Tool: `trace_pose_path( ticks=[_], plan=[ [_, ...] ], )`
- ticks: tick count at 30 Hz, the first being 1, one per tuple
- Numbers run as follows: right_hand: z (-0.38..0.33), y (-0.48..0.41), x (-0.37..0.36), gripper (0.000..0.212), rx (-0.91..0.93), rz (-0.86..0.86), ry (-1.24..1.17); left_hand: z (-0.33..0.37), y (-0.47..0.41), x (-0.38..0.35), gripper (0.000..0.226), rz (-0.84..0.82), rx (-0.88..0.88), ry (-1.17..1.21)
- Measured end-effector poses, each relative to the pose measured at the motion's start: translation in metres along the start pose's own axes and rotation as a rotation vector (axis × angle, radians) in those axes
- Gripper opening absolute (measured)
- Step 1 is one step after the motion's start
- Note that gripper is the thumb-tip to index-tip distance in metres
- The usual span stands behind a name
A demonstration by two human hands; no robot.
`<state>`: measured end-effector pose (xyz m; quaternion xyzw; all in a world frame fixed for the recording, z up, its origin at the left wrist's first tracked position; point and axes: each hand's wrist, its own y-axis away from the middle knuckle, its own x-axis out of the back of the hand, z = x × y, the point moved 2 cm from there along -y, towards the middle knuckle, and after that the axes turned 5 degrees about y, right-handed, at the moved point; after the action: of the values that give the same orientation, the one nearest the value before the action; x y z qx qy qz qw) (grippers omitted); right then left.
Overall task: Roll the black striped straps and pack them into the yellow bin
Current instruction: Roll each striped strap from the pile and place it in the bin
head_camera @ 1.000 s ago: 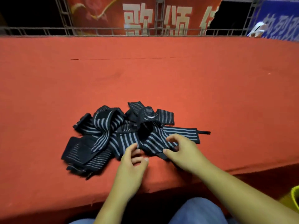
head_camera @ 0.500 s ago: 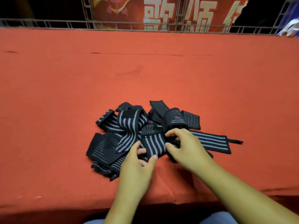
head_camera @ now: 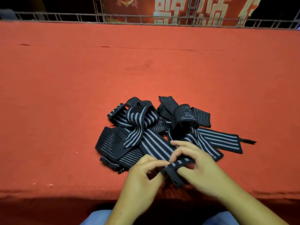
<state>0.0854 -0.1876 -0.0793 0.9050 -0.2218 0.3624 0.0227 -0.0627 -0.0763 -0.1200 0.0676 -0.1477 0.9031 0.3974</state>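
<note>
One wide-angle view looks from the person's head, forward and down over the red table (head_camera: 65, 95). The left hand (head_camera: 142, 177) and right hand (head_camera: 204, 172) sit close at the bottom, the black striped straps (head_camera: 146, 140) mid-frame, the metal railing (head_camera: 53, 14) far off on top, seemingly lens-bowed.

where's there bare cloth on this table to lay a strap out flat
The red table is bare left of the pile of straps, bare beyond it up to the railing, and bare right of it. Crowded: the near edge at centre, where the left hand and right hand grip a strap end.
</note>
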Motion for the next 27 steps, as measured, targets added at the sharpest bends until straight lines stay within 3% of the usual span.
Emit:
trace_pose_path(
  ticks=[4,7,12,14,18,20,22,25,27],
  plan=[
    [-0.002,0.007,-0.005,0.020,-0.076,0.042,-0.163,-0.006,-0.003,0.021,0.059,0.044,-0.116,-0.349],
    [-0.012,0.014,-0.002,0.018,-0.064,0.063,-0.228,-0.011,-0.014,0.029,0.069,-0.024,-0.018,-0.621],
    [-0.026,0.026,0.018,0.034,0.042,0.142,-0.397,-0.008,-0.024,0.022,0.077,0.066,0.127,-0.760],
    [-0.026,0.031,0.028,0.030,0.050,0.217,-0.515,-0.012,-0.026,0.022,0.074,0.125,0.137,-0.804],
    [-0.019,0.037,0.045,0.018,-0.015,0.358,-0.796,-0.020,-0.034,0.024,0.061,0.189,0.180,-0.839],
    [-0.007,0.036,0.047,0.040,-0.122,0.423,-0.828,-0.020,-0.036,0.026,0.053,0.220,0.191,-0.796],
    [0.003,0.034,0.046,0.061,-0.210,0.437,-0.755,-0.012,-0.040,0.028,0.044,0.261,0.136,-0.623],
    [0.007,0.029,0.039,0.058,-0.252,0.422,-0.564,0.007,-0.048,0.022,0.039,0.225,0.125,-0.332],
    [0.004,0.026,0.033,0.054,-0.239,0.408,-0.438,0.009,-0.057,0.011,0.060,0.080,0.206,-0.401]
  ],
)
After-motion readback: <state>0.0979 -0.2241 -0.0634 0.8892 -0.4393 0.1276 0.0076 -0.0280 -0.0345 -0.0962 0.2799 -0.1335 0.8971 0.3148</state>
